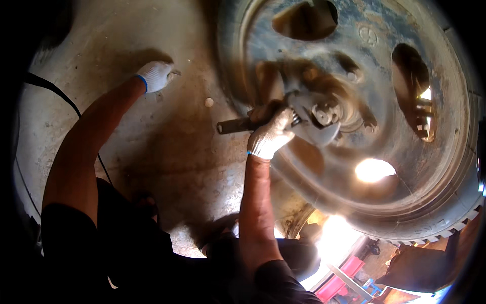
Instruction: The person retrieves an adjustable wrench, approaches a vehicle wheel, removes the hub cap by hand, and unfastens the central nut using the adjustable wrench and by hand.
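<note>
My left hand [154,76], in a white knit glove with a blue cuff, reaches out over the grey concrete. Its fingers are closed, and a small pale tip shows at them; what it is cannot be told. My right hand [273,134], gloved alike, is closed at the hub [324,115] of a large wheel. A dark flat metal bar [234,125] with a hole in its end juts out to the left of this hand. A grey, curved metal piece [316,134] lies just right of the fingers. Blur and shadow hide where bar, hand and hub meet.
The big rusty steel wheel rim [374,61] has oval openings and a thick black tyre [430,223]. A black cable [61,93] runs along the left. At the lower right are a red object [339,278] and a brown box-like thing [417,266], beside bright glare.
</note>
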A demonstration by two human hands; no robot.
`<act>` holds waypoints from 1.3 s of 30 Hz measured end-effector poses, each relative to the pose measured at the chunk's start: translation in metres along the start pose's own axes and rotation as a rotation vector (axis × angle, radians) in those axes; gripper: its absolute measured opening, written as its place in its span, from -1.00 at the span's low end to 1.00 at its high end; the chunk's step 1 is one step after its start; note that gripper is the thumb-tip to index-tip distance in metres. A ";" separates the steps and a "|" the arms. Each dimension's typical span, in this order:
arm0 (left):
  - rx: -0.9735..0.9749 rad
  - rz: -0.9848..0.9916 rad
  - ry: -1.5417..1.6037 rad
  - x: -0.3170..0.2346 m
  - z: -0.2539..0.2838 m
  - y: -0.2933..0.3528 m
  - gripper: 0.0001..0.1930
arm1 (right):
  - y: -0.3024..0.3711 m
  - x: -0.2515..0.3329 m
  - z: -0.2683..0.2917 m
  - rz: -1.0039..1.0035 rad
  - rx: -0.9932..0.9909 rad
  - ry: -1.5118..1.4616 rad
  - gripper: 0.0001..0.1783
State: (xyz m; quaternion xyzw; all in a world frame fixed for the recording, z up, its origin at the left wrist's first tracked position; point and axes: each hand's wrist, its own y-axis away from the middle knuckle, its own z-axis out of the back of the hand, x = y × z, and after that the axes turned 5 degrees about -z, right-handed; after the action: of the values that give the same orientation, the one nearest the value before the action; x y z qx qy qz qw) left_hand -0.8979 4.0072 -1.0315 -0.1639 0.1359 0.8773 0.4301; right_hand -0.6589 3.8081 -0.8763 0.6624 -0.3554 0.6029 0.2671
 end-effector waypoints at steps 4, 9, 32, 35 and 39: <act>0.086 0.070 -0.003 0.001 0.006 0.002 -0.74 | 0.011 0.025 0.056 -0.123 0.046 0.411 -0.48; 0.024 0.022 -0.022 -0.006 0.007 0.005 -0.77 | 0.009 0.053 0.058 0.239 0.135 0.763 -0.77; 0.111 0.100 -0.045 0.046 -0.003 -0.028 -0.76 | -0.018 0.041 0.033 -0.021 0.171 0.795 -0.47; 0.093 0.097 0.035 0.042 -0.004 -0.014 -0.83 | -0.018 0.049 0.025 -0.227 0.283 0.546 -0.41; 0.064 0.092 0.094 0.043 -0.003 -0.010 -0.83 | -0.016 0.050 0.016 -0.323 0.360 0.326 -0.49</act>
State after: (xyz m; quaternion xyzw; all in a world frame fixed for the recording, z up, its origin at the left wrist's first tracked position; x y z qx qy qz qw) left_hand -0.9140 4.0426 -1.0530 -0.1846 0.1911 0.8827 0.3877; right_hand -0.6350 3.7979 -0.8276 0.6417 -0.0850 0.7043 0.2914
